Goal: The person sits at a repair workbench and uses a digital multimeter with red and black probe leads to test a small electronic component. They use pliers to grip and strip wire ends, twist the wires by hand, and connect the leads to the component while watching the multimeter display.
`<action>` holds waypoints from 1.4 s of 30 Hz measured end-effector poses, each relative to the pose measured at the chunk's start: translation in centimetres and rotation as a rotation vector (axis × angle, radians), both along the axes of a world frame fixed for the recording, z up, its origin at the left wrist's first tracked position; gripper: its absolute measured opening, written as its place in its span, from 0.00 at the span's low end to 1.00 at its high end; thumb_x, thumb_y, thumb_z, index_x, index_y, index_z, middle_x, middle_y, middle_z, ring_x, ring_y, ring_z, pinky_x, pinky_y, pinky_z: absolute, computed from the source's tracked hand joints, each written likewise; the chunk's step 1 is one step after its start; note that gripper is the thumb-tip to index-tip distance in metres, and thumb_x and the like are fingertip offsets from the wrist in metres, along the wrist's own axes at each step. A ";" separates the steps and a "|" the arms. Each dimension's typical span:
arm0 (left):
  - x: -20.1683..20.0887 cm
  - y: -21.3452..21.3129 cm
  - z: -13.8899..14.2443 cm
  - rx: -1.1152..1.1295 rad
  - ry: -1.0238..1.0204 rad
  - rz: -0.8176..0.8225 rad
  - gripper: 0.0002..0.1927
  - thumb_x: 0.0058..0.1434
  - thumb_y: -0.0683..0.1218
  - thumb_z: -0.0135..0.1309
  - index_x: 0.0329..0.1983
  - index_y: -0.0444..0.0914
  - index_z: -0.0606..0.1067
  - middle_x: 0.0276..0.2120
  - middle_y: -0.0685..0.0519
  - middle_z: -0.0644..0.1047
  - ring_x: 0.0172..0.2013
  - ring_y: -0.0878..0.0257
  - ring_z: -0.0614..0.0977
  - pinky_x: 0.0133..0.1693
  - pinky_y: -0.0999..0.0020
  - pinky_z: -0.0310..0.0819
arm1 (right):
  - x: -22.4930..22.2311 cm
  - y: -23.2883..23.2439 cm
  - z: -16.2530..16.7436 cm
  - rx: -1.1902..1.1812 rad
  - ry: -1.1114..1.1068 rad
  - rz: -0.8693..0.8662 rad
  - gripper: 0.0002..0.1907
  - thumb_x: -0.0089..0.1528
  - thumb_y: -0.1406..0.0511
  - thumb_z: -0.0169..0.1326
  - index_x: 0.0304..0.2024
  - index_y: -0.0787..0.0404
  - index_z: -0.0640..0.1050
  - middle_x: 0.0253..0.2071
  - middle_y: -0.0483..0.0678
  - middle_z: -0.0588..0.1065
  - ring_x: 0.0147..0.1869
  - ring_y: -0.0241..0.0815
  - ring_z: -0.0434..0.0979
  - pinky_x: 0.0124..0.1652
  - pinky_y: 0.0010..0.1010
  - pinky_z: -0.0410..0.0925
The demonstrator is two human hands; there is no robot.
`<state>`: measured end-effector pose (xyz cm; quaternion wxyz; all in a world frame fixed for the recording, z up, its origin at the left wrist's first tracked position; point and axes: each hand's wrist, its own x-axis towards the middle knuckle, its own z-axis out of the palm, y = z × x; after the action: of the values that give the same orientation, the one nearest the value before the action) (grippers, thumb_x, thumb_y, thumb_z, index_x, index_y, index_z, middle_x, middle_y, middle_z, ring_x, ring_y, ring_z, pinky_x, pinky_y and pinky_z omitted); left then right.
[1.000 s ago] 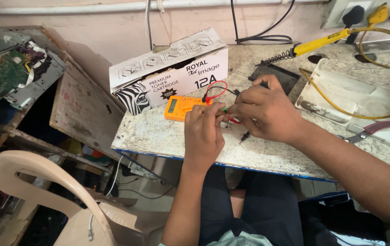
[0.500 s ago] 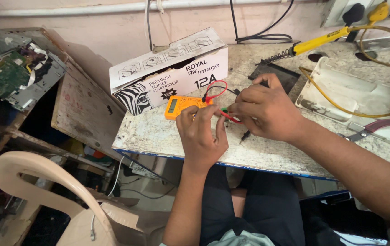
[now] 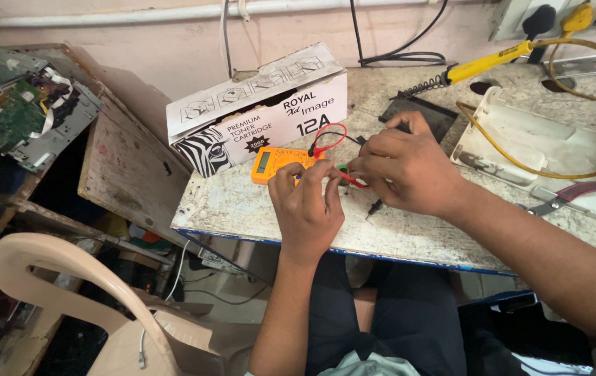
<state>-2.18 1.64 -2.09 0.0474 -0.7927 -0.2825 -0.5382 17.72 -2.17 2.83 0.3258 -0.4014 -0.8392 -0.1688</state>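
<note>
An orange multimeter lies on the stone worktop, with its red lead looping up beside it. My left hand sits just in front of the meter, fingertips pinched together on a small green part. My right hand is closed on the test probes right next to it, almost touching my left fingers. A black probe tip pokes out below my right palm, and a red wire runs between the two hands.
A white cardboard box stands behind the meter. A yellow soldering iron, a white plastic tray and red-handled pliers lie to the right. A circuit board and a plastic chair are at the left.
Both hands stay over the meter. My left fingers have shifted slightly towards my right hand; nothing else on the worktop has moved.
</note>
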 end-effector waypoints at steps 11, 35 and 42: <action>0.0 -0.2 0.4 -0.074 -0.002 -0.025 0.21 0.59 0.37 0.60 0.55 0.39 0.72 0.39 0.57 0.81 0.44 0.52 0.74 0.50 0.54 0.63 | 0.0 -0.1 0.0 0.005 -0.001 0.003 0.12 0.53 0.71 0.63 0.37 0.51 0.83 0.36 0.38 0.76 0.44 0.35 0.76 0.55 0.42 0.60; -0.2 0.2 -0.5 -0.022 -0.147 -0.104 0.21 0.62 0.38 0.57 0.57 0.37 0.66 0.43 0.51 0.78 0.46 0.51 0.75 0.53 0.52 0.65 | -0.1 0.0 0.0 -0.013 0.014 -0.010 0.13 0.51 0.71 0.63 0.38 0.52 0.83 0.32 0.39 0.74 0.40 0.38 0.76 0.54 0.43 0.60; 0.0 0.1 -0.2 0.035 -0.042 -0.089 0.24 0.60 0.39 0.65 0.56 0.39 0.68 0.44 0.55 0.80 0.47 0.53 0.76 0.52 0.53 0.66 | -0.1 0.0 -0.1 0.001 0.014 -0.004 0.11 0.52 0.71 0.63 0.36 0.53 0.82 0.34 0.39 0.75 0.41 0.37 0.77 0.55 0.43 0.61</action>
<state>-2.14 1.78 -2.25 0.0314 -0.7921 -0.2382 -0.5611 17.65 -2.19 2.74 0.3314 -0.4042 -0.8360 -0.1671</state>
